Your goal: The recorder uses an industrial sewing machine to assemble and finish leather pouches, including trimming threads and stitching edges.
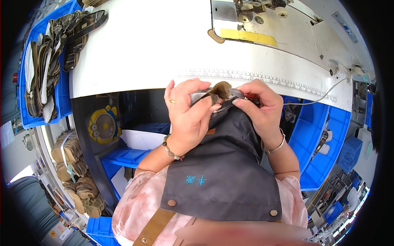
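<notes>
L hand [186,112] pinched narrow on the brown fabric pc [222,90], R hand [262,107] closed on a small red thing [251,96], can't tell exactly what. Pc's btwn my hands, above my dark apron [221,168], by the white table's [143,49] front edge, nr the ruler markings [262,76]. Blue bin [64,92] w/ plaid pcs [52,57] off L.

One left hand [186,112], one right hand [264,104]: that's two in play! Between them, held fabric [222,91], its layers too bunched to number. Jewellery now: one beaded bracelet [170,153], one metal bangle [276,150], one gold ring [172,101], three in all! Two metal snaps [172,202] on one dark grey apron [225,188]! One sewing machine [226,10], one yellow strip [248,37], one printed ruler [246,76], one yellow cartoon figure [102,125]. Blue plastic bins [62,96]? At least four! Brown fabric bundles [74,153]: at least two!
</notes>
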`<state>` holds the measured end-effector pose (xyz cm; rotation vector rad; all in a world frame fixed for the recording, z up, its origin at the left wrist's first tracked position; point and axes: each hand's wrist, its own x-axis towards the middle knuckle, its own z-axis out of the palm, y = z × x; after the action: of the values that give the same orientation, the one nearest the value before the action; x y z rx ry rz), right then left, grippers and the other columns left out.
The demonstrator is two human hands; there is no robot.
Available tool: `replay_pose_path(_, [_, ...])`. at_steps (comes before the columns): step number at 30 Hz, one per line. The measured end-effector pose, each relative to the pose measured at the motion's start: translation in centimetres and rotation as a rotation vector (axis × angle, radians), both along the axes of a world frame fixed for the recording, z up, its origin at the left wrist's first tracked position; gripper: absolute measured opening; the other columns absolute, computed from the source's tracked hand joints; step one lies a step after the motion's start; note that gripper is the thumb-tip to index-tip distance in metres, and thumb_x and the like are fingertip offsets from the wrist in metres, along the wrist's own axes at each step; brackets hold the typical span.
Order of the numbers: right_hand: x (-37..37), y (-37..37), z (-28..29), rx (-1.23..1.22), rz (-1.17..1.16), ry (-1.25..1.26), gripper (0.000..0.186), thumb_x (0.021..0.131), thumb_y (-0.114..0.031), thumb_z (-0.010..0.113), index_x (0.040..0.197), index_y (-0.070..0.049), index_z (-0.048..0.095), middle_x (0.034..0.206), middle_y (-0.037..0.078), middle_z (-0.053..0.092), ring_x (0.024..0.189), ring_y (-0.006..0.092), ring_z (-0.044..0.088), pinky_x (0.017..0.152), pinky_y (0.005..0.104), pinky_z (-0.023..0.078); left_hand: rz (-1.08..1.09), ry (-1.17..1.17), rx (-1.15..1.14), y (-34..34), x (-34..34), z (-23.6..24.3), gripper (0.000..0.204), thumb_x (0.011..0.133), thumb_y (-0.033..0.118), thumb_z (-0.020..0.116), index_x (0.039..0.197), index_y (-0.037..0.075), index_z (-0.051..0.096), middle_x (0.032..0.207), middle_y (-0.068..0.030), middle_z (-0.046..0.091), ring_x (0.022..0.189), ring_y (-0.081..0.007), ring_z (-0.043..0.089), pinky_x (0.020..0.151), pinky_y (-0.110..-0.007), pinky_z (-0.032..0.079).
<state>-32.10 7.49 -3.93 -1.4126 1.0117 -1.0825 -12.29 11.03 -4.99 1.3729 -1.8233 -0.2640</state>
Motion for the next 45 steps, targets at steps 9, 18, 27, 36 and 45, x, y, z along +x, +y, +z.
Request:
replay_pose_path(9, [0.5,-1.4,1.0,0.143,0.158,0.197,0.011,0.083,-0.003,0.072,0.085,0.001,0.062,0.075,-0.002,0.06,0.068,0.0037,0.05,0.062,0.0199,0.041,-0.036,-0.05,0.049,0.3,0.0,0.0,0.01,0.079,0.012,0.077,0.088,0.01,0.076,0.117,-0.0094,0.062,0.114,-0.028,0.057,0.109,-0.055,0.029])
replay_pose_path(18, [1.1,-1.2,0.5,0.294,0.245,-0.012,0.011,0.09,-0.009,0.066,0.084,0.0,0.062,0.074,-0.003,0.057,0.07,0.0033,0.045,0.062,0.021,0.038,-0.081,-0.112,-0.05,0.0,0.6,2.0,0.042,0.061,0.033,0.092,0.09,0.013,0.07,0.116,-0.0079,0.062,0.113,-0.0357,0.057,0.104,-0.054,0.038])
replay_pose_path(27, [1.2,-0.9,-0.4,0.229,0.142,-0.084,0.01,0.092,-0.007,0.063,0.084,0.0,0.06,0.071,-0.006,0.051,0.067,0.0028,0.039,0.06,0.0203,0.034,-0.123,-0.054,-0.204,0.4,0.6,-0.2,0.028,0.059,0.01,0.087,0.083,0.011,0.074,0.103,-0.0046,0.06,0.103,-0.03,0.06,0.091,-0.05,0.048])
replay_pose_path(36, [0.3,-1.1,-0.1,0.241,0.065,-0.008,0.007,0.092,-0.006,0.066,0.09,0.0,0.063,0.075,-0.006,0.054,0.07,0.0023,0.043,0.062,0.0207,0.037,-0.222,-0.055,-0.407,-1.8,0.3,-1.1,0.023,0.06,0.008,0.075,0.083,0.01,0.074,0.087,-0.0004,0.065,0.079,-0.0183,0.064,0.064,-0.028,0.053])
replay_pose_path(45, [-2.6,-1.3,4.0,-0.63,0.039,0.602,0.033,0.067,-0.008,0.078,0.1,-0.008,0.074,0.082,0.005,0.064,0.067,0.0215,0.059,0.058,0.0315,0.047,-0.227,-0.09,-0.426,-1.9,0.3,-0.8,0.023,0.061,0.011,0.075,0.084,0.009,0.075,0.081,-0.0004,0.065,0.073,-0.017,0.062,0.06,-0.026,0.052])
